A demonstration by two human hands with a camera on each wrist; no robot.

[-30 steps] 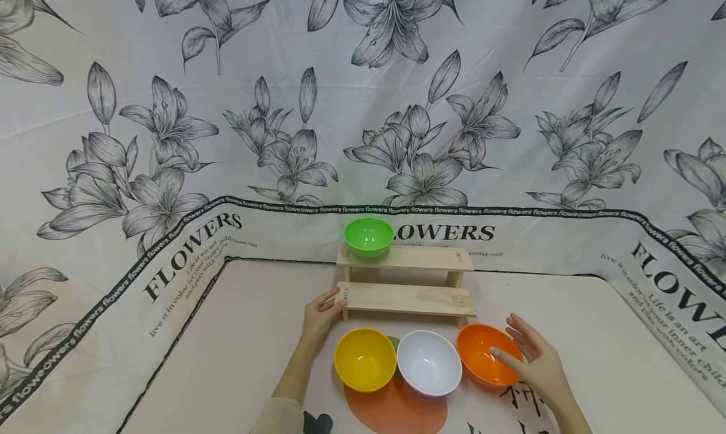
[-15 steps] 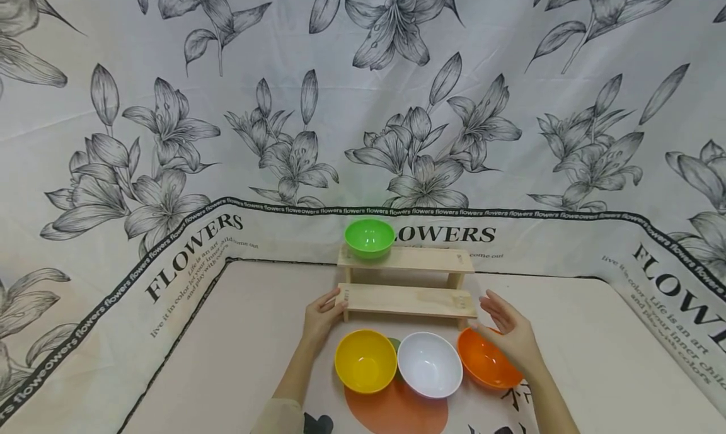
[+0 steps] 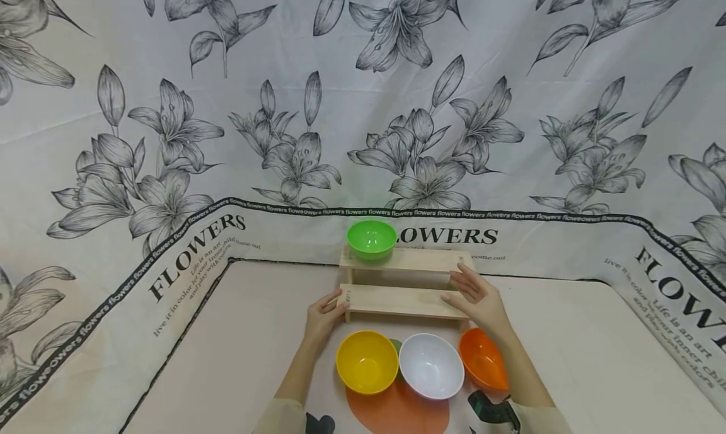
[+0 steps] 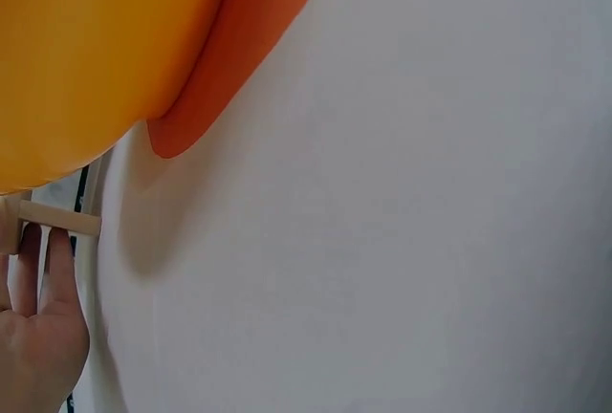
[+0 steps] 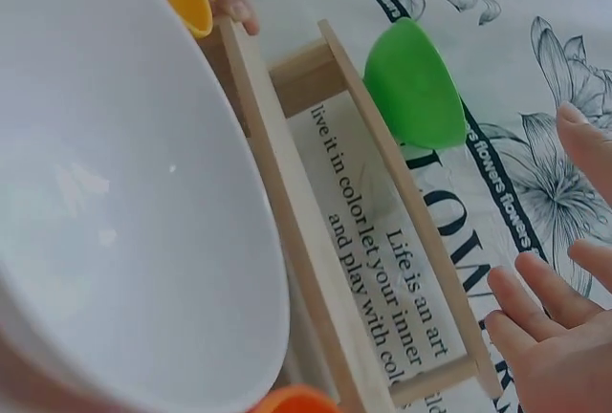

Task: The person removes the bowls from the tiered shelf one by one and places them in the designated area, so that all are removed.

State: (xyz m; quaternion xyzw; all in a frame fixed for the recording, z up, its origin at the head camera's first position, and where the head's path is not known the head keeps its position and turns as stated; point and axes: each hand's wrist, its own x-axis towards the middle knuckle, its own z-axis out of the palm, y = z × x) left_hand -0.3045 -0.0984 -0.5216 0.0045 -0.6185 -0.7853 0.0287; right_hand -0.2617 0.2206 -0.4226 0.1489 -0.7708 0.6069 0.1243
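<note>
A two-step wooden rack [image 3: 397, 300] stands in the middle, with a green bowl [image 3: 371, 240] on the left of its upper step. My left hand [image 3: 322, 317] holds the left end of the lower step; the left wrist view shows its fingertips against the wood. My right hand [image 3: 481, 298] is at the rack's right end, fingers spread and holding nothing. In front of the rack are a yellow bowl [image 3: 367, 363], a white bowl [image 3: 432, 366] and an orange bowl [image 3: 481, 358], in a row. My right forearm hides part of the orange bowl.
A white cloth with drawn lilies [image 3: 420, 131] hangs behind the rack. An orange round print [image 3: 397, 412] lies under the bowls on the pale tabletop [image 3: 244, 333]. A dark device [image 3: 493, 412] is at my right wrist.
My right hand has moved from over the orange bowl, forward and left, to the right end of the rack. My left hand has stayed at the rack's left end; the bowls have not moved.
</note>
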